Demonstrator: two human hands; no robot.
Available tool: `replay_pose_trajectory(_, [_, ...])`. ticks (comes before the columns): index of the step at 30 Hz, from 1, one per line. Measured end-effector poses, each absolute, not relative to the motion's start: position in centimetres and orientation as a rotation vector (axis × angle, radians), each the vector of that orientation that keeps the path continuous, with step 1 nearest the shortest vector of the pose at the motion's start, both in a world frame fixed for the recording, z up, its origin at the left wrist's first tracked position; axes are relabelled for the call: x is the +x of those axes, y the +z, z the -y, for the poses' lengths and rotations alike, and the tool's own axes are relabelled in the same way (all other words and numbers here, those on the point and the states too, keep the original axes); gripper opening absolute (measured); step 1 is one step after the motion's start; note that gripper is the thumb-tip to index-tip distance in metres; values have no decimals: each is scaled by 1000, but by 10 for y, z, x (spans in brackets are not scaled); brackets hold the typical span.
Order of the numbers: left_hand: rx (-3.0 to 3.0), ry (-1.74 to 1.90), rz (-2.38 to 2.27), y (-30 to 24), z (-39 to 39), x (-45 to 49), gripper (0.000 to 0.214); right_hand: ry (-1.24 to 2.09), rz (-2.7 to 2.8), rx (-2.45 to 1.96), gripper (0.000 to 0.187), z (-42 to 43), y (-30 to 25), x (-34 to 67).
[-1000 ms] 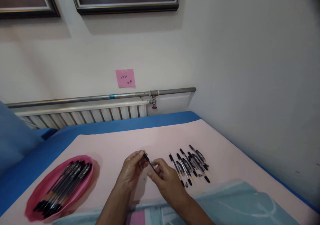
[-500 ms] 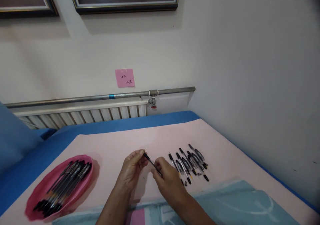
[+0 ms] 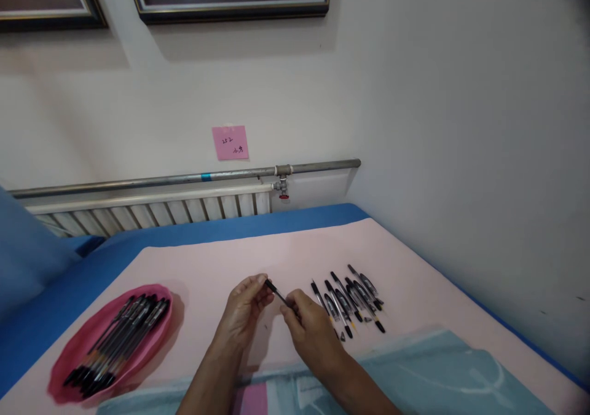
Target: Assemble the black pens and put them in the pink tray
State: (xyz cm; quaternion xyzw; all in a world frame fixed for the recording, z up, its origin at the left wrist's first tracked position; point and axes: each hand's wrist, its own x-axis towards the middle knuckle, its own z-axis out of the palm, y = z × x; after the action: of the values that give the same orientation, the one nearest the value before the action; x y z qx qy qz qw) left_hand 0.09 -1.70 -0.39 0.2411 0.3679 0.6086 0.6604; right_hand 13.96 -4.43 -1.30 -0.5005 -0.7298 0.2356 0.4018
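Observation:
Both my hands meet over the pink cloth (image 3: 216, 267), pinching one black pen (image 3: 277, 292) between them. My left hand (image 3: 242, 313) grips its upper end with thumb and fingertips. My right hand (image 3: 312, 329) is closed round the lower end, hiding most of the barrel. Just right of my right hand lies a row of several black pens and loose pen parts (image 3: 350, 298) on the cloth. A pink tray (image 3: 64, 359) at the lower left holds several whole black pens (image 3: 117, 341).
A blue sheet (image 3: 221, 227) borders the pink cloth. A radiator (image 3: 152, 212) and a metal pipe (image 3: 184, 178) run along the back wall under a pink sticky note (image 3: 230, 142). A white wall (image 3: 461, 157) closes the right side. Teal fabric (image 3: 437, 378) covers the near edge.
My right hand has slid a little up the pen towards my left hand, so less of the barrel shows. The left hand has stayed put.

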Motion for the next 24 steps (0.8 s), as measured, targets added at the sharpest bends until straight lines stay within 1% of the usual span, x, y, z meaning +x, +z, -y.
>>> replay_pose_trajectory(3, [546,1386,-844,-4,17,0,21,621,1878,-1242,16,44,-13,140])
replay_pose_trajectory(5, [542,1394,-858,-4,17,0,21,605,1878,-1245,10,44,-14,140])
replay_pose_trajectory(9, [553,1384,-860,-4,17,1,22,552,1839,-1264,3,43,-15,141])
replay_pose_trajectory(12, [567,1376,-856,-4,17,1,22,582,1865,-1261,15,42,-14,142])
replay_pose_trajectory(14, [570,1383,-863,-4,17,0,23,608,1896,-1241,19,42,-13,142])
replay_pose_trajectory(17, [565,1394,-880,-4,17,0,24,595,1894,-1244,8,43,-12,142])
replay_pose_trajectory(20, [573,1391,-877,-4,17,1,24,551,1863,-1284,2,43,-11,141])
replay_pose_trajectory(24, [585,1388,-871,-3,18,1,23,563,1892,-1248,15,42,-12,142])
